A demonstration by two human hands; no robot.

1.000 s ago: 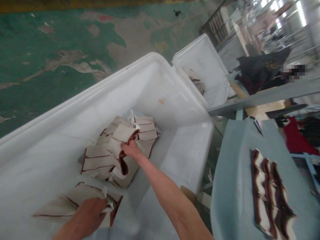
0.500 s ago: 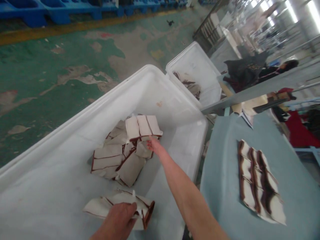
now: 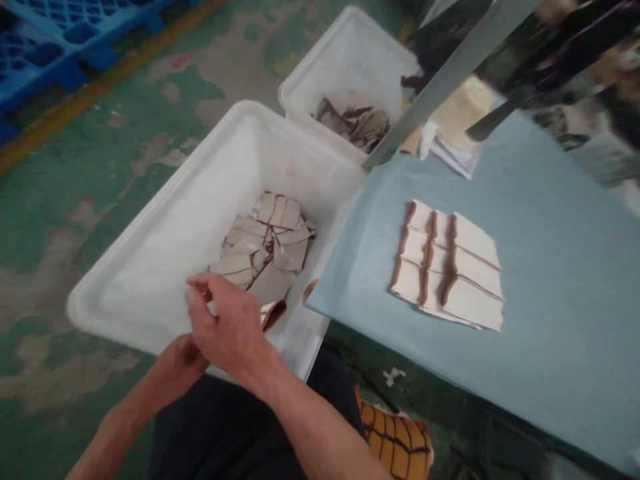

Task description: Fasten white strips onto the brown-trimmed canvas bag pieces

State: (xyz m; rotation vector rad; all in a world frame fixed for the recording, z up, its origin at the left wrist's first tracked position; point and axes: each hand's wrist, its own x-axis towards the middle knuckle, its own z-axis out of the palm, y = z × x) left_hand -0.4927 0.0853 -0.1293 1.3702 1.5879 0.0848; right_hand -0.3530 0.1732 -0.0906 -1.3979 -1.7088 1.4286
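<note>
A big white plastic tub [image 3: 150, 227] on the floor holds a heap of beige fabric pieces with brown edging [image 3: 267, 243]. Both my hands are at the tub's near rim. My right hand [image 3: 227, 323] lies over my left, fingers curled, thumb and forefinger pinched at a small piece. A brown-edged piece [image 3: 273, 312] sticks out from under it. My left hand [image 3: 183, 353] is mostly hidden beneath the right, and its fingers do not show. On the blue-grey table [image 3: 540, 300] lies a neat row of the same pieces [image 3: 447, 263].
A second white tub [image 3: 350, 60] behind the first holds more fabric pieces. A grey metal bar [image 3: 440, 80] crosses the table's far edge, with white papers [image 3: 453, 150] beside it. Blue pallets [image 3: 55, 40] stand at the far left on the worn green floor.
The view has pulled back and up. My right hand left the heap and came back over my left at the tub's near rim; the left hand's pieces rose with it.
</note>
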